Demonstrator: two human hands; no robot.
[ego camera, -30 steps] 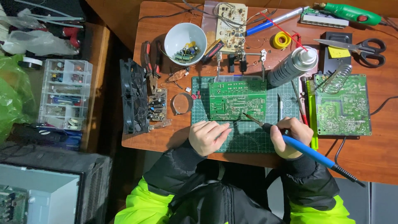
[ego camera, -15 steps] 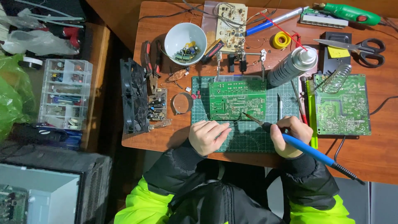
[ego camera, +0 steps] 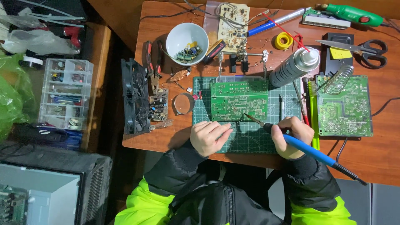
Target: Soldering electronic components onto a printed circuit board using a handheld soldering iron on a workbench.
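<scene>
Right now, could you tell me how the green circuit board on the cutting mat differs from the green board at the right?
The circuit board on the mat lies wider than tall; the right-hand board is squarer. The soldering iron in the right hand reaches the first; a wire coil stand rests on the second. Both lie solder side up.

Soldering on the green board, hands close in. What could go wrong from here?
1. The left hand feeds thin wire right beside the soldering iron tip held by the right hand; a slip could burn the fingers.
2. The spray can lies close above the work; it is probably unsafe near heat.
3. The circuit board lies loose on the cutting mat, so it may shift under the tip.
</scene>
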